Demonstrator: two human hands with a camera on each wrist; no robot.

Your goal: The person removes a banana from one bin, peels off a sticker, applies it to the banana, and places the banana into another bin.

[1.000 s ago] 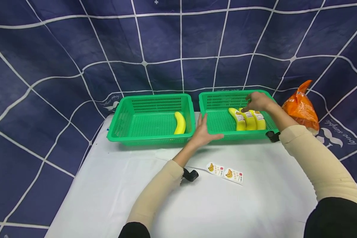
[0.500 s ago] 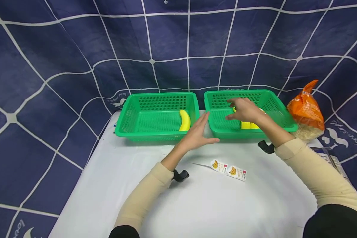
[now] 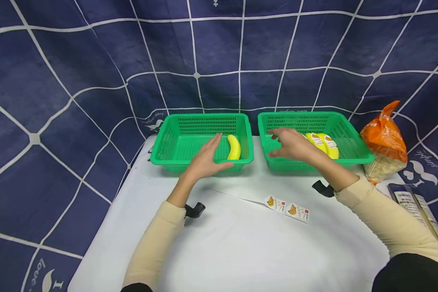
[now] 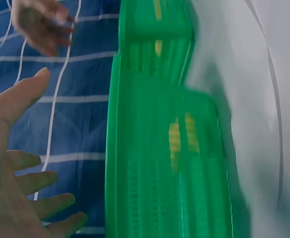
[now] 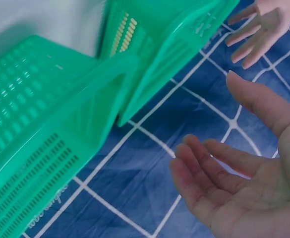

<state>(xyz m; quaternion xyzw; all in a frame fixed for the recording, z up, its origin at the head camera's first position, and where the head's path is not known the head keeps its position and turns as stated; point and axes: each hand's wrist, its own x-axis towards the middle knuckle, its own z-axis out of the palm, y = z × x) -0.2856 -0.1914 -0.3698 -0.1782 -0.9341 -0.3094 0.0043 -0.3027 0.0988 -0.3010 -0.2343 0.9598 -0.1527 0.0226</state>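
Observation:
My left hand [image 3: 206, 160] hovers over the front of the left green basket [image 3: 182, 145], fingers extended, thumb apart and nothing in its grasp. A single yellow banana [image 3: 234, 147] lies at that basket's right end, just right of the hand. Over the left part of the right green basket [image 3: 350, 142], my right hand [image 3: 292, 144] is held with loosely bent fingers and holds nothing. Yellow bananas with white labels [image 3: 329, 145] lie beside it, partly hidden by the hand. In the wrist views both hands [image 4: 26, 173] [image 5: 244, 183] appear bare, apart from the baskets.
A strip of banana stickers [image 3: 286, 208] lies on the white table [image 3: 248, 251] in front of the baskets. An orange-topped bag [image 3: 385, 142] stands right of the right basket. Printed packaging [image 3: 412, 205] lies at the right edge. A blue gridded cloth [image 3: 219, 52] hangs behind.
My left hand has moved left from the gap between the baskets to the left basket. My right hand has left the labelled bananas and moved left. The head view has turned slightly left.

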